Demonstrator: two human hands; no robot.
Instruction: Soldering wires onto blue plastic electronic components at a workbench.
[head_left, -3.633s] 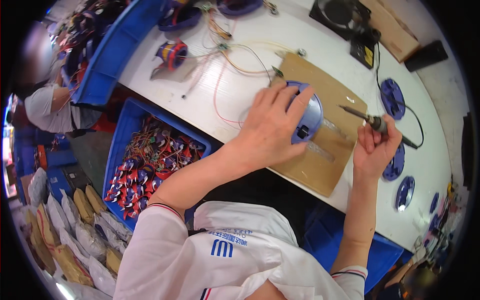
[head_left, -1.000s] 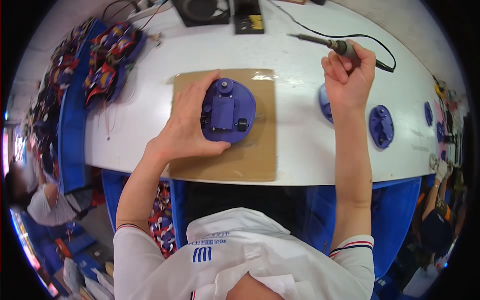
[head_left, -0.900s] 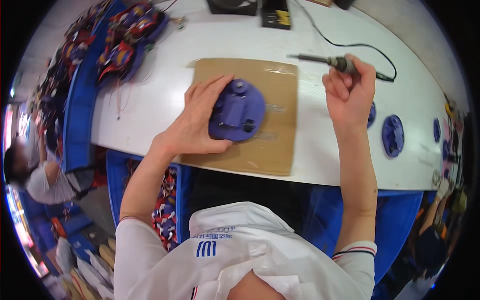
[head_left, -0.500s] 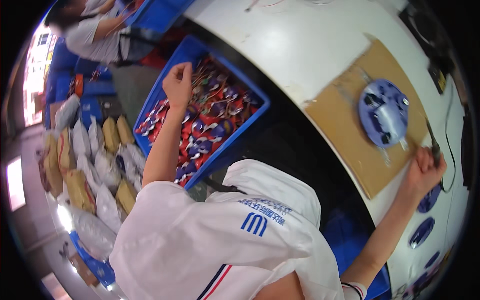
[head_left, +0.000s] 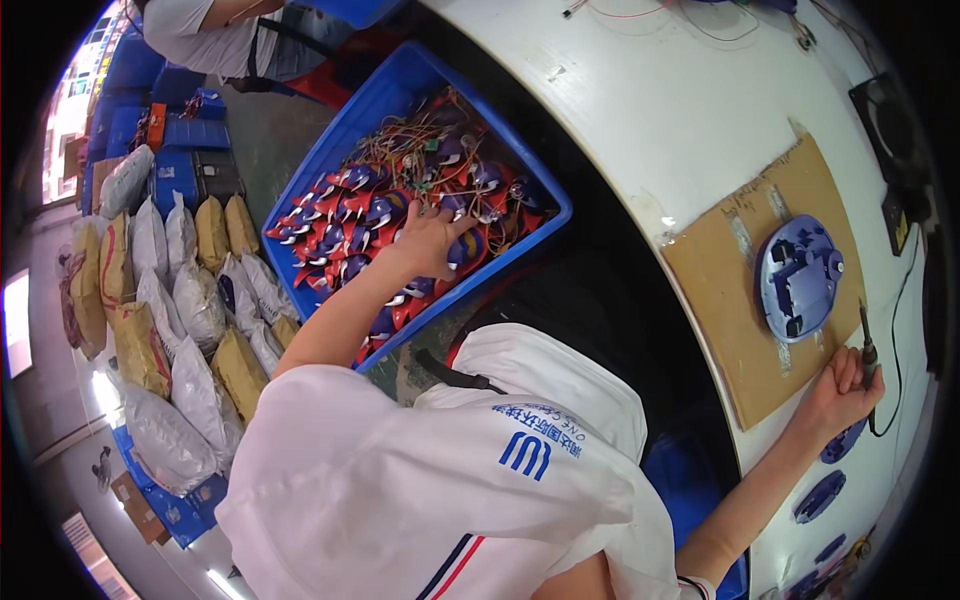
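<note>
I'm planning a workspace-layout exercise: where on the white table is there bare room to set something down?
The white table is bare between the cardboard sheet and the wires at the top. Crowded: beside the sheet's lower right, where the right hand holds the soldering iron near purple bases.

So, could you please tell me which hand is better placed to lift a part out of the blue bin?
Probably the left hand: it is inside the blue bin, right at the red-and-purple parts, while the right hand is over the white table, holding a soldering iron.
</note>
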